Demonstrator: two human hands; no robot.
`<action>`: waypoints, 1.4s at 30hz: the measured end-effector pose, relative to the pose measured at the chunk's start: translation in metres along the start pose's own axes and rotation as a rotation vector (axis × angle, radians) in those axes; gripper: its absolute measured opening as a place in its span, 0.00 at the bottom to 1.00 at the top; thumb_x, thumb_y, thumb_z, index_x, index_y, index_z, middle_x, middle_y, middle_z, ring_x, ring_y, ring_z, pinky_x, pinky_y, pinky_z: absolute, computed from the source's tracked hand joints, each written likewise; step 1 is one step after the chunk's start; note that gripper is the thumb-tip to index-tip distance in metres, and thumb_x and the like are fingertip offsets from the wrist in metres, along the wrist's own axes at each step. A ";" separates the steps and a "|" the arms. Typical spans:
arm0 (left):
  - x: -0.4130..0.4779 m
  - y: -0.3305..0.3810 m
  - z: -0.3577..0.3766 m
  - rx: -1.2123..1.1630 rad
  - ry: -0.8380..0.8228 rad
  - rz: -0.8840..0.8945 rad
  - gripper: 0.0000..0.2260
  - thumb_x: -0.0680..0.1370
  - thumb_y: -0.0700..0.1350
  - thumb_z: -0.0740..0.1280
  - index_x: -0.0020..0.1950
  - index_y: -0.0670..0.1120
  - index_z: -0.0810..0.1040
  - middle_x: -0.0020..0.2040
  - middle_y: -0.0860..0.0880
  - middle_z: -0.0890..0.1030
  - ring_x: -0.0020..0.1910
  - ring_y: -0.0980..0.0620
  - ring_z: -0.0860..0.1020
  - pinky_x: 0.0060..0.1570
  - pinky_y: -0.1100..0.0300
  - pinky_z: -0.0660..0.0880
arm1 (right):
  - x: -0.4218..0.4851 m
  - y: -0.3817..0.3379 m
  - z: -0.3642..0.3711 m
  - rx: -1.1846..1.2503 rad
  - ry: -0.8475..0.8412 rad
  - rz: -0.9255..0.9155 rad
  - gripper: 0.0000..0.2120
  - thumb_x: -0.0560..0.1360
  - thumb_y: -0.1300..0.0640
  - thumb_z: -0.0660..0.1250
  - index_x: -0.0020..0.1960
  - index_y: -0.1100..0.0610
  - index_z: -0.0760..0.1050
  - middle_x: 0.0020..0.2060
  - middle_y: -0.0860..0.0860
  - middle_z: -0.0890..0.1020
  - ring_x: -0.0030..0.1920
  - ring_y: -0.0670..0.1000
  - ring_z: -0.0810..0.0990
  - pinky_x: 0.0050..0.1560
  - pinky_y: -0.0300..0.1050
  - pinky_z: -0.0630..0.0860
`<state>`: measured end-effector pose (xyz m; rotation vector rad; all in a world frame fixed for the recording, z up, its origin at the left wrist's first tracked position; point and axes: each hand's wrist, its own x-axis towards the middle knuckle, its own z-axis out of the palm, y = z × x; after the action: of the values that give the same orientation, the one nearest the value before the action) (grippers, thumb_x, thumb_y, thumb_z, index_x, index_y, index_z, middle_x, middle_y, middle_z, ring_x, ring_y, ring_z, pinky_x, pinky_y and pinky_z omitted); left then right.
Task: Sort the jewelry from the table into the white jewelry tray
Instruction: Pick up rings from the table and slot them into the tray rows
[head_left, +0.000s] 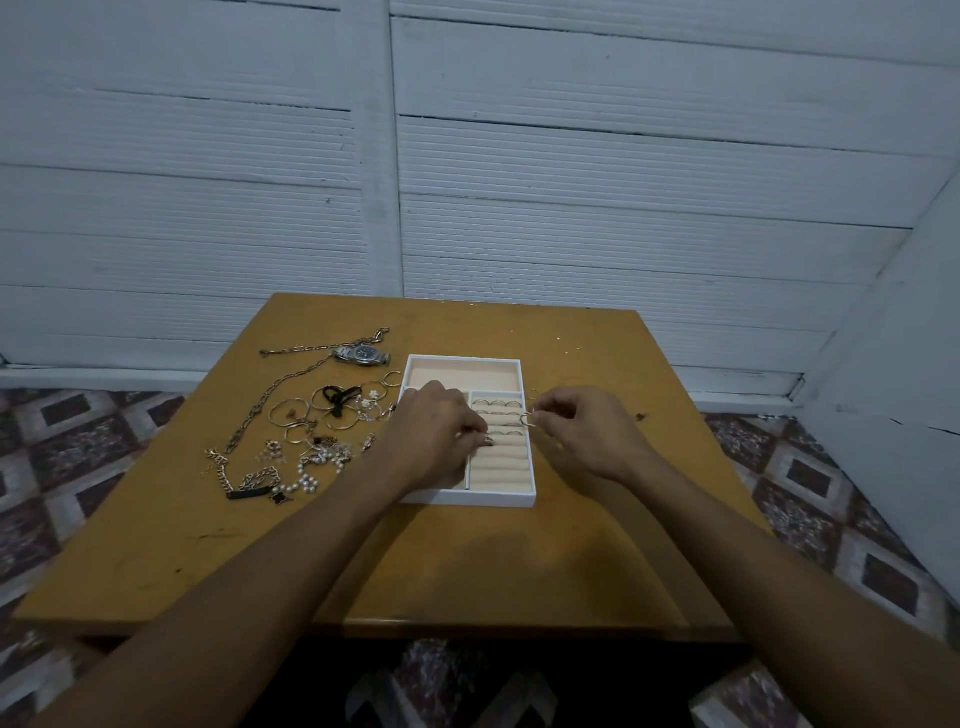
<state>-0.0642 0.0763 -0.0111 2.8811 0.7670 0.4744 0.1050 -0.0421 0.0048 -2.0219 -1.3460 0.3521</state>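
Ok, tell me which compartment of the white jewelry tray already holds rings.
The ridged right-hand compartment of the white jewelry tray: thin rings sit in its far slots. The plain far compartment is bare.

the table (467, 561) was yellow-brown. the tray (467, 498) was white outside and soft peach inside. the wall (571, 156) was pale blue-white. the floor (62, 441) had dark red and grey diamonds.

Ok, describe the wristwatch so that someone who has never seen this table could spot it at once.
On the wooden table, look left of the white jewelry tray, at the far end of the loose jewelry. The wristwatch lies there beside a long chain. It alone has a dark round dial on a silver band.
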 end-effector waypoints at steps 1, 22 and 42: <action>-0.001 0.000 -0.001 -0.006 0.009 -0.007 0.11 0.77 0.54 0.66 0.55 0.54 0.83 0.51 0.50 0.82 0.51 0.48 0.73 0.47 0.52 0.71 | 0.000 -0.001 0.001 -0.024 -0.011 -0.010 0.08 0.78 0.56 0.65 0.52 0.54 0.82 0.46 0.46 0.82 0.46 0.45 0.78 0.43 0.37 0.71; -0.025 -0.009 -0.001 -0.173 0.026 -0.069 0.14 0.74 0.51 0.61 0.53 0.52 0.84 0.52 0.52 0.83 0.52 0.50 0.76 0.52 0.52 0.73 | -0.003 -0.014 0.027 -0.330 -0.051 -0.125 0.09 0.77 0.52 0.65 0.51 0.53 0.83 0.48 0.50 0.84 0.46 0.50 0.79 0.46 0.48 0.78; -0.031 -0.006 0.007 -0.166 0.045 -0.062 0.11 0.78 0.51 0.63 0.57 0.53 0.81 0.57 0.53 0.80 0.58 0.53 0.72 0.56 0.52 0.69 | -0.007 -0.014 0.031 -0.284 -0.006 -0.064 0.08 0.76 0.55 0.66 0.49 0.54 0.83 0.48 0.50 0.84 0.46 0.49 0.79 0.46 0.51 0.79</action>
<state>-0.0905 0.0659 -0.0273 2.6942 0.7813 0.5680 0.0749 -0.0327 -0.0096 -2.1999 -1.5323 0.1433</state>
